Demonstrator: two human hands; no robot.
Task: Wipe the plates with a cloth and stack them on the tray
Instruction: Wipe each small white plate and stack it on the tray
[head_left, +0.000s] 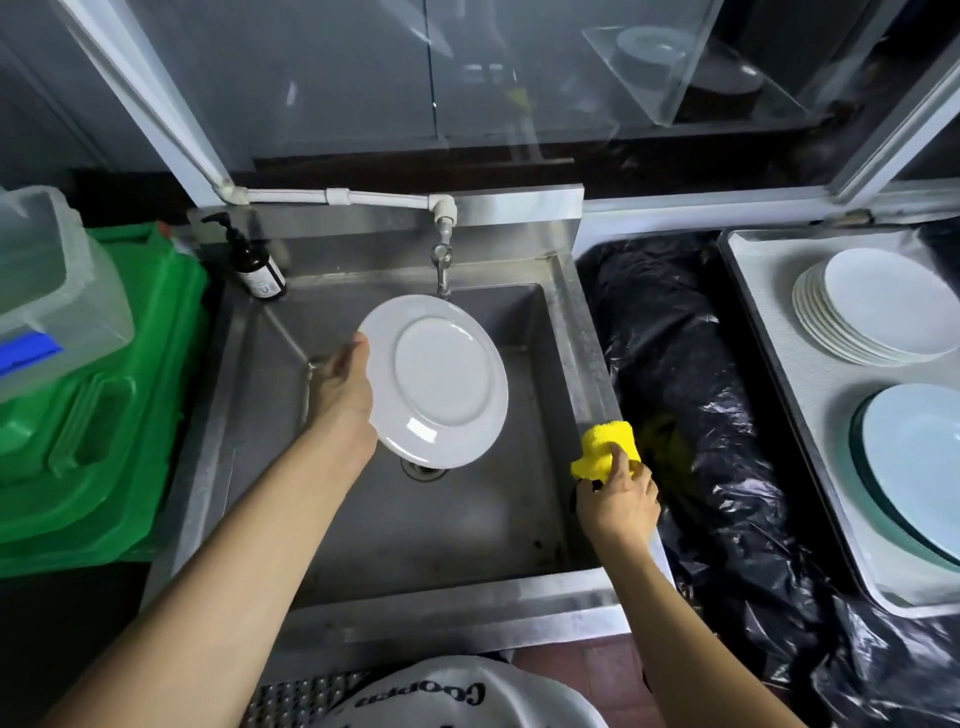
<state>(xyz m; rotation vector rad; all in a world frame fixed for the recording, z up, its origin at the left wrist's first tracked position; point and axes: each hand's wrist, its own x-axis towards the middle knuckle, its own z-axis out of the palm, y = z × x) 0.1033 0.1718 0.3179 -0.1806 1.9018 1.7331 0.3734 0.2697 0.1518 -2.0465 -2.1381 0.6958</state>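
Observation:
My left hand (344, 387) grips the left rim of a white plate (441, 382), holding it tilted above the steel sink (582, 332). At the sink's right rim my right hand (618, 496) pinches a folded yellow cloth (602, 449); the cloth is apart from the plate. On the right stands a pale tray (779, 374) bearing a stack of several white plates (878, 306) at the back. A pale blue plate (919, 462) lies on a glass-rimmed one at the tray's front.
A tap (442, 260) hangs just behind the held plate. A brown pump bottle (257, 265) stands at the sink's back left corner. Green crates (104, 410) with a clear tub (47, 280) fill the left. Black plastic sheeting (691, 389) lies between sink and tray.

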